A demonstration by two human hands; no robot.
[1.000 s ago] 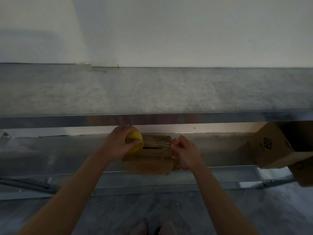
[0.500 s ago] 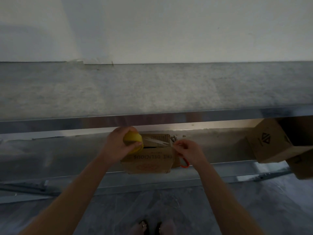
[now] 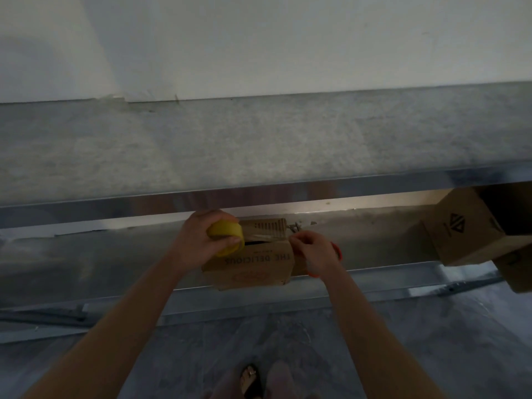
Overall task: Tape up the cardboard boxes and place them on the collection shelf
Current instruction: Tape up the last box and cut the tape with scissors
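Observation:
A small brown cardboard box (image 3: 253,267) printed "THE DELICIOUS" stands on the lower metal shelf (image 3: 100,254), near its front edge. My left hand (image 3: 198,240) grips a yellow tape roll (image 3: 226,230) at the box's top left corner. A clear strip of tape (image 3: 264,236) runs from the roll across the box top to the right. My right hand (image 3: 315,251) holds red-handled scissors (image 3: 339,250) at the box's right end. Their blades point up by the far end of the strip.
The grey upper shelf (image 3: 259,145) overhangs the box, with a white wall behind. A larger cardboard box (image 3: 472,234) sits tilted on the lower shelf at the right, and another box (image 3: 515,272) is below it. My feet (image 3: 253,381) stand on the grey floor.
My right hand went from pinching the tape's end to holding the scissors' blades at it. My left hand keeps the roll in place on the box.

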